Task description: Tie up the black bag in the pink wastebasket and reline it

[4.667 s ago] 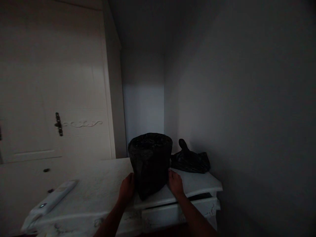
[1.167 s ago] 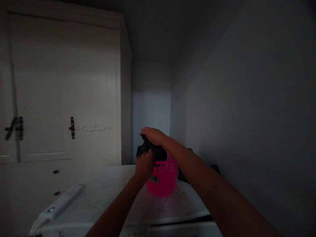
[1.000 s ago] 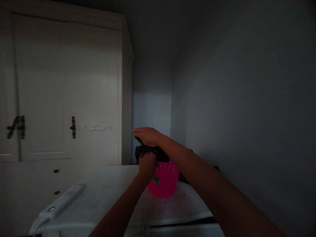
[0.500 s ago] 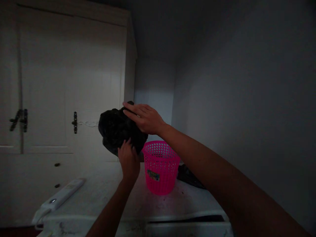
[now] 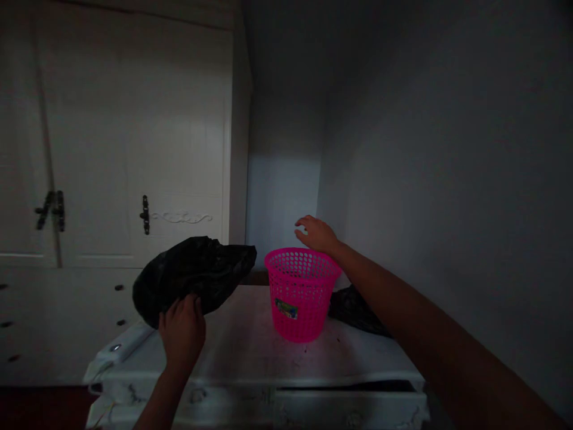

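My left hand (image 5: 182,331) is closed on a puffed-out black plastic bag (image 5: 190,269), its fingers against the bag's near underside. The bag is held at the left, above the tabletop, with a narrower end pointing right. My right hand (image 5: 317,234) holds nothing; it hovers over the back rim of a pink plastic basket (image 5: 298,307), thumb and fingers apart. Whether the hand touches the rim I cannot tell. The basket stands upright, has round holes around its upper wall, and bears a small label on its front.
Another black plastic bag (image 5: 356,310) lies right of the basket, partly behind my right forearm. A white power strip (image 5: 123,347) rests at the left of the white dresser top (image 5: 242,352). A white wardrobe (image 5: 179,131) stands behind at left; a plain wall (image 5: 430,179) rises at right.
My right hand has let go of the black bag and moved right to above the basket. My left hand has carried the bag left and down.
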The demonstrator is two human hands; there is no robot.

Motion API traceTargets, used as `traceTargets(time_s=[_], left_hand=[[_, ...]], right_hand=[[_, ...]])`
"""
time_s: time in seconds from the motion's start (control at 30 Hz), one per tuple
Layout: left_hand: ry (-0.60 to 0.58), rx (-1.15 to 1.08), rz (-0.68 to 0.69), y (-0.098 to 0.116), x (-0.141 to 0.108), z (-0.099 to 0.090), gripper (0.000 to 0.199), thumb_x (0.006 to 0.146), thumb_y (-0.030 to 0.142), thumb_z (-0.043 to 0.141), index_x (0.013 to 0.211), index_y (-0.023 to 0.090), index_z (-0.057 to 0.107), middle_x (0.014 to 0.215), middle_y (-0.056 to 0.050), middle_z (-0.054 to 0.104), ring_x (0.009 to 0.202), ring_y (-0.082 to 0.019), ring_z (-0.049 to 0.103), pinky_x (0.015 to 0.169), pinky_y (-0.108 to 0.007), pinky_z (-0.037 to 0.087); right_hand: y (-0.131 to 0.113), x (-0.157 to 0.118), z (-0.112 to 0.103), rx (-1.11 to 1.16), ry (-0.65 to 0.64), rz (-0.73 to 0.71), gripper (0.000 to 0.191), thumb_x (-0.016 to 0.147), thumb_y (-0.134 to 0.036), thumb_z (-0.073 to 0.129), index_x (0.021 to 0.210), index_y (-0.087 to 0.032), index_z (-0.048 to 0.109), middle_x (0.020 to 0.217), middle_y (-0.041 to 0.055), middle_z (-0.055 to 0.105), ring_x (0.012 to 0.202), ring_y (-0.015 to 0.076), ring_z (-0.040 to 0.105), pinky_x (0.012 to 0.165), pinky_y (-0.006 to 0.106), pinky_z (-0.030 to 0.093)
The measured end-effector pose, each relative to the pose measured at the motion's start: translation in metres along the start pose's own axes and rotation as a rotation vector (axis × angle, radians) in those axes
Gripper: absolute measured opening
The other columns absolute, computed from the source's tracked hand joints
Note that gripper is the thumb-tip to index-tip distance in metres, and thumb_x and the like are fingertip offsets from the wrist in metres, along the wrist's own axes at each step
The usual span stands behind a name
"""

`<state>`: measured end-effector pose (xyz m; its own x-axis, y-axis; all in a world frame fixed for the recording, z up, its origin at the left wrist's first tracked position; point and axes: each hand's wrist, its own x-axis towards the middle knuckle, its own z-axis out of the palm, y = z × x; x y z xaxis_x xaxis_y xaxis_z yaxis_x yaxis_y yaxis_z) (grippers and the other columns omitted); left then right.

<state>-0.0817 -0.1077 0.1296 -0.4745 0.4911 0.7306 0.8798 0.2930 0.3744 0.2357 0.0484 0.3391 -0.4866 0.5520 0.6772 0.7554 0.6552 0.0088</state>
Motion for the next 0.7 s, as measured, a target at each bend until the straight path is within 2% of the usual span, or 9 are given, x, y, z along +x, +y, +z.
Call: traceTargets(time_s=[0.1,0.2,0.27,0.37,0.43,0.53,0.63,0.7], left_hand=[[-0.134,0.065,-0.019,-0.011,-0.016,0.009,0.043,0.101,0.038,0.034,0.112,0.017,0.070,0.119,-0.019,0.073,0.120,-0.040,0.062,0.106,-0.066,0.040],[-0.249,0.116,-0.014,-0.012,-0.030,0.015,0.041,0.099,0.042,0.039,0.109,0.018,0.071,0.117,-0.017,0.074,0.118,-0.041,0.063,0.110,-0.070,0.034],[-0.233,0.125,-0.010,-0.004,-0.036,0.017,0.044,0.097,0.043,0.041,0.119,0.016,0.068,0.127,-0.019,0.070,0.123,-0.043,0.060,0.111,-0.071,0.032],[-0.063,-0.029,0.019,0.023,-0.037,0.016,0.058,0.096,0.047,0.045,0.140,0.011,0.055,0.149,-0.025,0.054,0.134,-0.045,0.052,0.111,-0.068,0.036],[0.028,-0.233,0.141,0.048,-0.033,0.012,0.058,0.097,0.046,0.048,0.145,0.013,0.049,0.151,-0.024,0.053,0.138,-0.040,0.051,0.112,-0.060,0.040],[0.041,-0.462,0.397,0.089,-0.027,0.003,0.050,0.100,0.039,0.050,0.145,0.020,0.048,0.144,-0.017,0.060,0.135,-0.033,0.055,0.113,-0.052,0.043],[0.031,-0.559,0.593,0.128,-0.024,-0.006,0.045,0.101,0.034,0.052,0.145,0.025,0.048,0.144,-0.014,0.060,0.135,-0.029,0.055,0.113,-0.050,0.045],[0.009,-0.579,0.700,0.148,-0.022,-0.009,0.044,0.101,0.032,0.053,0.144,0.025,0.050,0.145,-0.013,0.059,0.135,-0.028,0.054,0.114,-0.049,0.044]], right_hand=[[0.056,-0.032,-0.005,-0.131,0.051,0.298,0.032,0.101,-0.030,0.050,0.114,-0.015,0.075,0.117,0.0172,0.073,0.103,0.0262,0.069,0.091,0.036,0.050],[0.116,-0.080,-0.002,-0.247,-0.021,0.482,0.036,0.102,-0.030,0.045,0.111,-0.014,0.076,0.112,0.0184,0.074,0.100,0.0260,0.071,0.089,0.036,0.050],[0.153,-0.121,0.008,-0.271,-0.113,0.526,0.033,0.100,-0.029,0.049,0.111,-0.013,0.076,0.116,0.0201,0.073,0.106,0.0266,0.070,0.095,0.036,0.050],[0.191,-0.185,0.033,-0.246,-0.213,0.528,0.030,0.093,-0.025,0.058,0.115,-0.013,0.075,0.126,0.0203,0.070,0.126,0.0278,0.063,0.109,0.036,0.044],[0.204,-0.222,0.052,-0.225,-0.210,0.572,0.038,0.094,-0.031,0.058,0.125,-0.013,0.071,0.136,0.0208,0.066,0.138,0.0296,0.055,0.114,0.038,0.041],[0.205,-0.255,0.077,-0.148,-0.259,0.717,0.058,0.092,-0.046,0.061,0.143,-0.017,0.058,0.150,0.0195,0.057,0.138,0.0330,0.056,0.111,0.042,0.044],[0.196,-0.261,0.089,-0.071,-0.355,0.817,0.072,0.086,-0.054,0.067,0.149,-0.022,0.053,0.138,0.0182,0.067,0.129,0.0402,0.062,0.107,0.054,0.044],[0.188,-0.256,0.090,-0.046,-0.353,0.808,0.062,0.083,-0.050,0.070,0.139,-0.026,0.062,0.127,0.0171,0.073,0.124,0.0436,0.064,0.104,0.059,0.042]])
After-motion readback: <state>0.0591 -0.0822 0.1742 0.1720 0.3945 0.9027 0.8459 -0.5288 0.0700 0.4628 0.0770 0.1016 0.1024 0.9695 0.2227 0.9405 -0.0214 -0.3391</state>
